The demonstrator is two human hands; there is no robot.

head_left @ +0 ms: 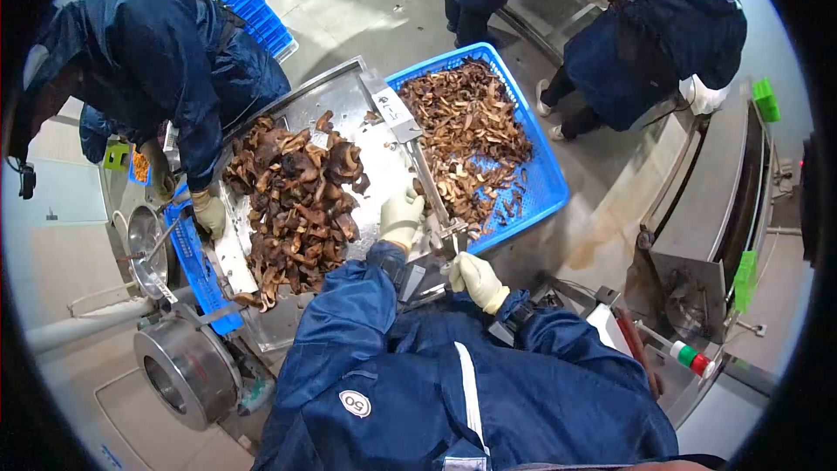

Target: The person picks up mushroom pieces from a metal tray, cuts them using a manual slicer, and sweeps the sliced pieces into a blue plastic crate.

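Note:
My left hand (401, 220), in a pale glove, is on the metal tray with its fingers curled beside the long metal bar (430, 176). A small brown bit shows near its fingertips, but what they grip is hidden. Close to the bar's near end, my right hand (478, 282), also gloved, is closed in a fist. Something thin and pale shows by its fingers; I cannot make out what it is. To the left, a heap of dark brown mushroom pieces (292, 201) lies on the metal tray (370, 153). Beyond the bar, sliced mushrooms (462, 113) lie in a blue basket (547, 176).
A co-worker (148, 52) leans over the tray's left end, one gloved hand (209, 212) at its edge. Other people (649, 35) stand beyond the basket. A steel drum (187, 371) stands lower left; a red-green signal light (693, 358) is at right.

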